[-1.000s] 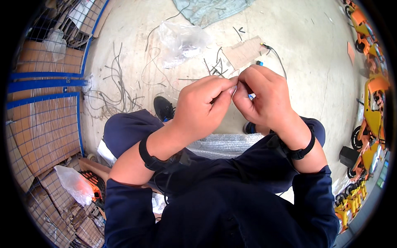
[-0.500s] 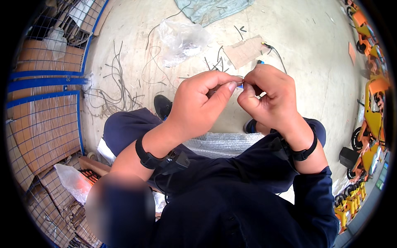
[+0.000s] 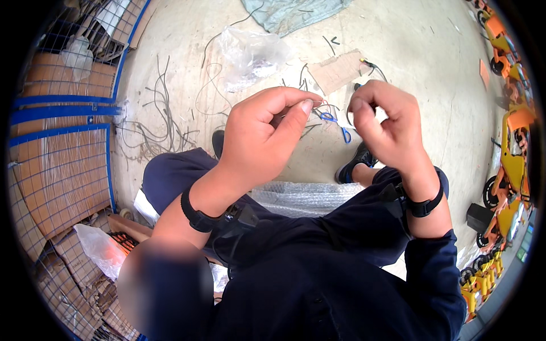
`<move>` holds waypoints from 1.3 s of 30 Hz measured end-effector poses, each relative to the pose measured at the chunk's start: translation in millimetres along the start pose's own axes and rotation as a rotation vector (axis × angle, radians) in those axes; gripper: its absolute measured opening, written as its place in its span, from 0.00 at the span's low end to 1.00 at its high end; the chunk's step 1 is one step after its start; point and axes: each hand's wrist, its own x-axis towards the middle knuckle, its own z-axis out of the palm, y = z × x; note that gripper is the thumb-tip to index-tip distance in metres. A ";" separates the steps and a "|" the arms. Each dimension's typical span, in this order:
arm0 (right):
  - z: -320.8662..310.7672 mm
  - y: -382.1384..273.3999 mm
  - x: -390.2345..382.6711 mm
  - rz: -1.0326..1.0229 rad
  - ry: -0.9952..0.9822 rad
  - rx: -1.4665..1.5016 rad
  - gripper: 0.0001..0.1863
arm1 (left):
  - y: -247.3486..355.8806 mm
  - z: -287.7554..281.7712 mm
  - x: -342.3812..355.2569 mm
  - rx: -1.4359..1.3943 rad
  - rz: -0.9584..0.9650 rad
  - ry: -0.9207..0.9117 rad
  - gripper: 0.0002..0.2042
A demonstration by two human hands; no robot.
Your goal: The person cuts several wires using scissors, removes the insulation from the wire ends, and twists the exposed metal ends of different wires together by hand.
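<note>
My left hand (image 3: 261, 133) pinches a thin wire (image 3: 317, 102) between thumb and index finger. My right hand (image 3: 387, 128), a little to the right, is closed with curled fingers at the thumb; what it grips is too small to make out. Just beyond and below the hands, blue-handled scissors (image 3: 327, 116) show among short dark wire pieces (image 3: 310, 129) on the floor, partly hidden by my fingers.
Bubble wrap (image 3: 301, 199) lies between my legs. Beyond lie a cardboard piece (image 3: 335, 68), plastic bag (image 3: 250, 54), loose cables (image 3: 162, 108) and green sheet (image 3: 293, 11). A blue mesh cage (image 3: 57, 182) stands left; orange and yellow wheeled items (image 3: 506, 159) line the right.
My hands have moved apart and slightly up, the left leftward and the right rightward. The blue scissor handles and more of my right shoe now show between and below them.
</note>
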 end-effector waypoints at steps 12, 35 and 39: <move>20.2 -4.5 -4.9 -0.206 -0.014 -0.132 0.03 | -6.0 8.0 -0.2 0.343 0.341 0.015 0.07; 22.5 -2.6 -0.8 -0.096 0.100 -0.277 0.05 | 2.4 5.5 -2.0 0.168 -0.044 -0.051 0.07; 19.7 -3.0 -0.2 -0.076 0.086 -0.246 0.04 | 2.8 3.2 -0.5 -0.015 -0.181 -0.042 0.08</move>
